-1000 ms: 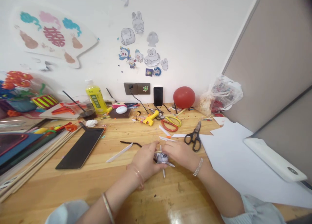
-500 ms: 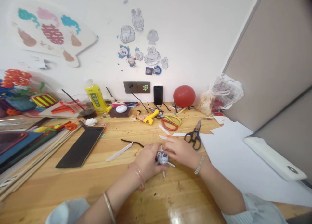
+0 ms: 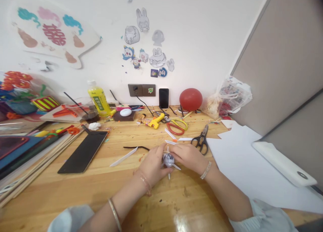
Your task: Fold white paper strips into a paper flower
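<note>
Between my hands is a small roundish white paper craft (image 3: 169, 160) with dark lines on it and narrow paper strips sticking out. My left hand (image 3: 152, 163) curls around its left side, thumb along the lower edge and fingers at the top. The fingertips of my right hand (image 3: 188, 157) pinch at its upper right; exactly what they grip there is partly hidden. Left of the hands lie a loose white paper strip (image 3: 124, 157) and a black pipe cleaner (image 3: 135, 147). Black-handled scissors (image 3: 201, 141) rest just beyond my right hand.
White paper sheets (image 3: 242, 168) cover the right side. A black tablet (image 3: 83, 152) and thin wooden sticks (image 3: 47, 166) lie left. Farther back are a yellow glue gun (image 3: 155, 121), red-and-yellow scissors (image 3: 178, 127), a red balloon (image 3: 191, 99), a yellow bottle (image 3: 99, 101) and a cup (image 3: 88, 114).
My hands have shifted only slightly around the paper craft, and its top shows a bit more between the fingers. The black pipe cleaner has moved slightly left.
</note>
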{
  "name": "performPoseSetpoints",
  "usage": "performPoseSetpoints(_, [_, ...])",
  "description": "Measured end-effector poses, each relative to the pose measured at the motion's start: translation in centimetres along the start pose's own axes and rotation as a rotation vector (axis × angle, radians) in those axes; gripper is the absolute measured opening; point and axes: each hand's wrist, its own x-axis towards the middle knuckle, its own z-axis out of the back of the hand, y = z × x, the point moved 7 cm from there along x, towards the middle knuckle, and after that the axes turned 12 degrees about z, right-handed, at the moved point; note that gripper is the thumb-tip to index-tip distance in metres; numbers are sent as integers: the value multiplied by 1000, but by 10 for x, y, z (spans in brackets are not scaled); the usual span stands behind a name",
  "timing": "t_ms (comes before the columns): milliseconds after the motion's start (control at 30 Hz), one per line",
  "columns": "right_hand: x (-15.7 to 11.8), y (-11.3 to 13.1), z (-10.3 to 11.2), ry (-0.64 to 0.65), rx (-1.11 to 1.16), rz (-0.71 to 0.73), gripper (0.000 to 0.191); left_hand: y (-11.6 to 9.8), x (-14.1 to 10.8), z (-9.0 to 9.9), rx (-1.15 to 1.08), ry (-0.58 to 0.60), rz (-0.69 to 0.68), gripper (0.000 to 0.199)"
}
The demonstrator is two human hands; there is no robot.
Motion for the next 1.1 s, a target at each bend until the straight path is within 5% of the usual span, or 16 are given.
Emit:
performPoseSetpoints(167, [-1,-5,8,-68,-61,-68,17,8,2,13,-133,-177,70,72])
performPoseSetpoints(267, [-4,-10,19,-198,-64,-175,20,21,6,22,-424,-220,230,78])
performPoseSetpoints(367, [-9,-12,32,-391,-57,-254,22,27,8,10,-949,-15,433,71])
performPoseSetpoints(467, [-10,-10,36,-480,-43,-286,22,10,5,-8,-1361,281,477,54])
performPoseSetpoints(500, [-10,-9,36,-481,-31,-291,22,8,4,-9,-1425,287,475,49])
performPoseSetpoints(733, [-6,-5,34,-480,189,-298,15,24,6,-6,-1427,60,483,41])
performPoseSetpoints(1100, [-6,-14,28,-463,534,-409,16,31,12,-7,-1424,91,466,43])
